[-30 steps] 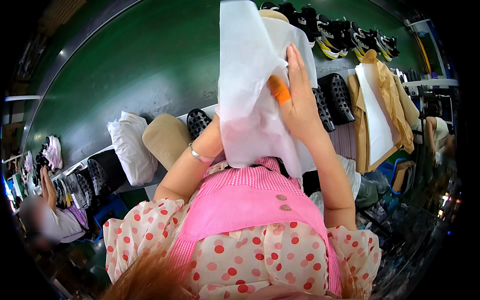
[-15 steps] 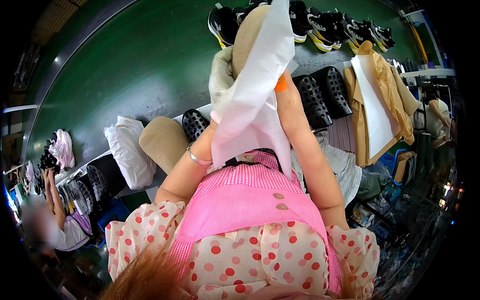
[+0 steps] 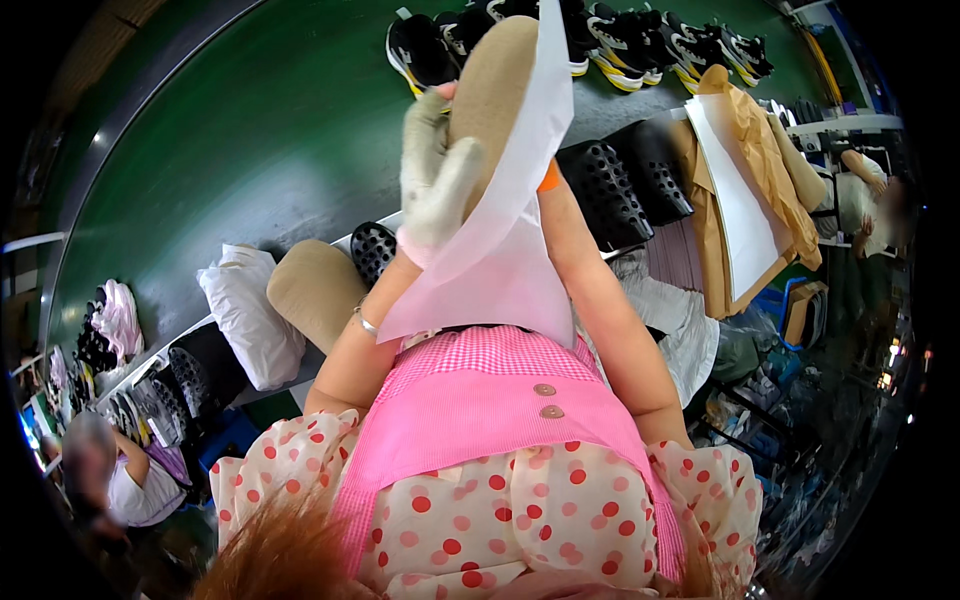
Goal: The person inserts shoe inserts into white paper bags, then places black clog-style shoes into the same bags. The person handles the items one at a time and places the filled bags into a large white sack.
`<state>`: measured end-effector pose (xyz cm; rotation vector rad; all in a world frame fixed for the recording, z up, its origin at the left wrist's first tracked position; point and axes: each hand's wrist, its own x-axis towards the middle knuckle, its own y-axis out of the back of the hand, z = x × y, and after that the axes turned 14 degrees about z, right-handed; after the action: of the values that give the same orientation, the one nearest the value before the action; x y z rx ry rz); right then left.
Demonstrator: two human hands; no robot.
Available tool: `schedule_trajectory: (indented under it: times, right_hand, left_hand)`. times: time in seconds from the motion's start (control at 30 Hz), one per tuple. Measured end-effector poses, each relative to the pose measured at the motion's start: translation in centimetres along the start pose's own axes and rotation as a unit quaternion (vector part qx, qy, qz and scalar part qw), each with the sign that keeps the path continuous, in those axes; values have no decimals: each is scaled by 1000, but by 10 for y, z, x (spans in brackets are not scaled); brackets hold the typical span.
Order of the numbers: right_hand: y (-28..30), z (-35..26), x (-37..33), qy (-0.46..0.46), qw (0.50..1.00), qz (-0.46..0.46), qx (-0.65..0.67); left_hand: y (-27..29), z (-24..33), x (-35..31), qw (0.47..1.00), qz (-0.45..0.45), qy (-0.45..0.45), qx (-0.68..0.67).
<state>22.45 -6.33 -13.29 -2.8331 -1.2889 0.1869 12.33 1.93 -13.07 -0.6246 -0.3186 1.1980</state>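
Note:
My left hand, in a pale glove with bare fingertips, is at the left edge of a long beige pad with a rounded end. Its thumb is spread away from the fingers, and a fingertip is close to the pad's edge. A thin white sheet hangs over the pad's right side and down toward my apron. Behind that sheet my right hand is hidden, fingers included. Only my right forearm shows, with an orange band at the wrist.
Black and white sneakers with yellow soles line the green table's far side. Black knobbed pieces, brown paper with white sheets, another beige pad and a white wrapped bundle lie nearer. Another person works at left.
My left hand has loosened from curled around the pad to a spread thumb and fingers. The sheet's lower corner has swung left, baring more of the pad. The whole view has shifted slightly.

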Motion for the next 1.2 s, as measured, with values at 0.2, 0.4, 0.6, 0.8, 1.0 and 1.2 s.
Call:
schedule_trajectory:
  times: [0.2, 0.4, 0.6, 0.8, 1.0, 1.2]
  right_hand:
    - [0, 11, -11, 87, 984, 36, -153]
    - [3, 6, -13, 37, 996, -24, -77]
    - [7, -3, -1, -63, 993, -56, -81]
    - [9, 1, 5, -110, 993, 43, 7]
    - [15, 5, 14, -63, 994, 80, -44]
    - [8, 0, 7, 15, 990, 101, -93]
  left_hand:
    - [-3, -10, -2, 998, 31, -40, 27]
    - [14, -23, 5, 998, -18, -58, 26]
    - [20, -17, -5, 1000, -26, 6, 15]
    - [24, 21, 52, 973, -71, 196, 103]
    - [30, 33, 30, 928, -159, -9, 337]
    - [54, 12, 51, 905, -95, -10, 414]
